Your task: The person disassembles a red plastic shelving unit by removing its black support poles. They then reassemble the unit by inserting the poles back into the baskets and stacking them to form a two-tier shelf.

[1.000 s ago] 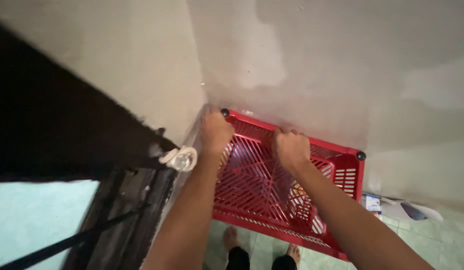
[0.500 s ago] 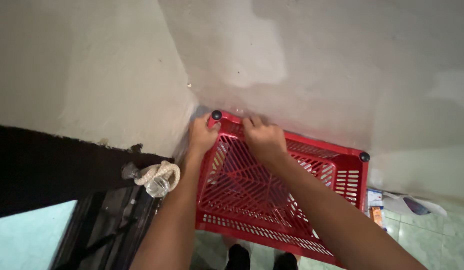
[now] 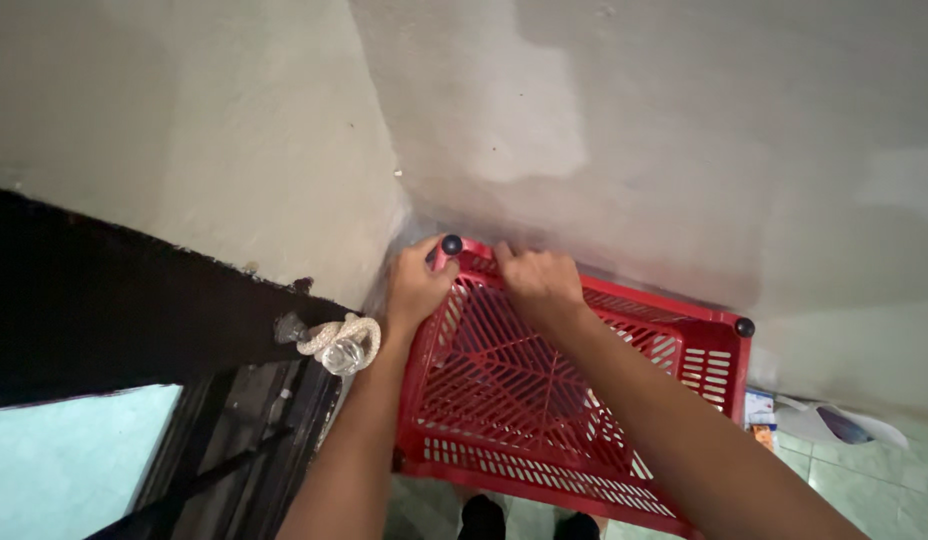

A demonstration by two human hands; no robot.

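The red plastic basket (image 3: 564, 400), slatted and empty, is held up against the grey wall (image 3: 684, 130), its far rim pressed close to the wall's corner. Both hands have drawn together along that far rim since a second ago, when they sat apart on it. The left hand (image 3: 416, 285) now sits at the basket's far left corner, just beside a black knob (image 3: 451, 244), its fingers curled over the rim there. The right hand (image 3: 539, 280) has slid leftward to lie close beside the left one, fingers folded down over the same rim and gripping it. The basket itself has shifted only a little against the wall, so the change reads as a regrip toward one corner, not a move of the basket.

Counted: one basket, two hands on it, and two black knobs in view, the second (image 3: 745, 326) at the basket's far right corner. Left of the basket a single knotted white rope (image 3: 336, 335) wraps a clear plastic piece on a dark door frame (image 3: 124, 300). Below the basket's right side lie some papers (image 3: 834, 425) on a pale green tiled floor (image 3: 884, 480).
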